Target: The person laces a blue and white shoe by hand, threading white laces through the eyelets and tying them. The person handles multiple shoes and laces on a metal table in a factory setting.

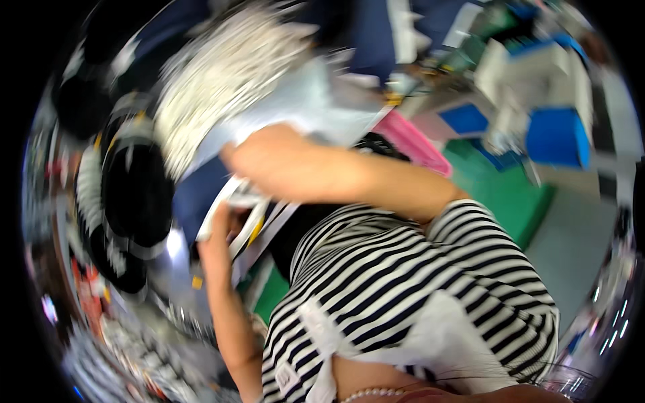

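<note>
Filling the lower middle, a black-and-white striped shirt (pixel 403 282) with a white collar. Spread across the upper left, a thick white bundle (pixel 222 80), streaked by motion blur. Beside it, toward the middle and partly behind the right arm (pixel 376 178), a pale cloth (pixel 302 94). To the right of the shirt, a green surface (pixel 497 185). At upper right, a blue-and-white box (pixel 556 138). At far left, a black shape (pixel 138 188), too blurred to identify. Just to the right of it and below the white bundle, a navy cloth (pixel 191 205), lying close by both hands. Beyond the right arm, near the green surface, a pink tray (pixel 420 144).

Stretched across the body, ending over the near edge of the pale cloth, the right hand (pixel 250 161); fingers smeared, so cannot tell how far open or whether gripping. Lower and nearer the body, raised with fingers bent at a white strip (pixel 216 205) along the navy cloth, the left hand (pixel 222 221); cannot tell whether gripping the strip or only touching. Just right of the left hand, a small yellow piece (pixel 256 230). At the bottom edge, a beaded necklace (pixel 373 393).
</note>
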The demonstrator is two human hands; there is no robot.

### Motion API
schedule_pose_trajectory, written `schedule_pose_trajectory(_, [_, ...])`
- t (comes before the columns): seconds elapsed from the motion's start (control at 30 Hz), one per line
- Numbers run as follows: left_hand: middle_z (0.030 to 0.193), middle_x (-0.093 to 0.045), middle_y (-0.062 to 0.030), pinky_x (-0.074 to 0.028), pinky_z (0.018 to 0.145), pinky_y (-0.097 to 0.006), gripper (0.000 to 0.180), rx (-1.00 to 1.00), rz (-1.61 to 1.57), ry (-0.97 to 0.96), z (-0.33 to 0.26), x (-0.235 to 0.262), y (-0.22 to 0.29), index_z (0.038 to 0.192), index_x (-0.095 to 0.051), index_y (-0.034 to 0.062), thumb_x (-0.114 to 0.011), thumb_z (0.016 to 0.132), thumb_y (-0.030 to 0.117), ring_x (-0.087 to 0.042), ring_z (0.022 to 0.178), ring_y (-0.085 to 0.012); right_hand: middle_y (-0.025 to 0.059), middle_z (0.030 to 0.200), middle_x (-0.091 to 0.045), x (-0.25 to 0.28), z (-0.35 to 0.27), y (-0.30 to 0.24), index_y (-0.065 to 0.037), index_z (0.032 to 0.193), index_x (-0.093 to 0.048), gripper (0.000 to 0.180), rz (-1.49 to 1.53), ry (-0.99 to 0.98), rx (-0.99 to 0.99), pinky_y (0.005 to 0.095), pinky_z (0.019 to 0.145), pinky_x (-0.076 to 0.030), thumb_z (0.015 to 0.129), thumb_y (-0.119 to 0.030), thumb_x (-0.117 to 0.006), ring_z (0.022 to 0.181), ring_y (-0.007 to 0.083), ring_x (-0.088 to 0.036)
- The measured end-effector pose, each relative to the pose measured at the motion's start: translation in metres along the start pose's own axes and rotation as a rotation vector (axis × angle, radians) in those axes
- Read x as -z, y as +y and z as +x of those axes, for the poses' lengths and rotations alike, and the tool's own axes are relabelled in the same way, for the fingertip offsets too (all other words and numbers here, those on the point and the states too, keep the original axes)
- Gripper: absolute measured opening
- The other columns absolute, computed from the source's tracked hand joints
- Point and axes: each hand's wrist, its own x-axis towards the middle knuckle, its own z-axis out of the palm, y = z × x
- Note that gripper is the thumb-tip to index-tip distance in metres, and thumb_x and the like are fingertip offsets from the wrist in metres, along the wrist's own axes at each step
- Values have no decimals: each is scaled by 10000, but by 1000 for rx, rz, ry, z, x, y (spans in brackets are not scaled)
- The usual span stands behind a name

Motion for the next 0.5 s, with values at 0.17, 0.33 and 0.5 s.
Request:
schedule_pose_trajectory(0.17, [986, -669, -73, -498, 788, -274, 256, 60, -205, -77, 10, 5, -10, 1130, -644, -6, -650, 929, 151, -629, 862, -145, 138, 811, -637, -80, 11, 28, -51, 961, -529, 204, 273, 372, 44, 443, 594, -506, 881, -208, -631, 704, 339, -660])
schedule_pose_trajectory(0.33, [1122, -675, -90, -507, 876, -288, 438, 97, -136, -19, 19, -8, 3, 1281, -582, -15, -690, 859, 31, -645, 972, -164, 165, 786, -638, -86, 4, 24, -26, 928, -555, 190, 245, 438, 30, 428, 596, -503, 894, -206, -605, 691, 347, -661])
schedule_pose_trajectory(0.5, [783, -577, 11, -394, 631, -230, 187, 204, -256, -125, 33, 7, -1, 1035, -659, 46, -701, 854, 73, -468, 664, -88, 152, 908, -642, -88, 12, 26, -44, 1021, -504, 205, 207, 418, -68, 419, 611, -526, 909, -194, -586, 740, 342, -668])
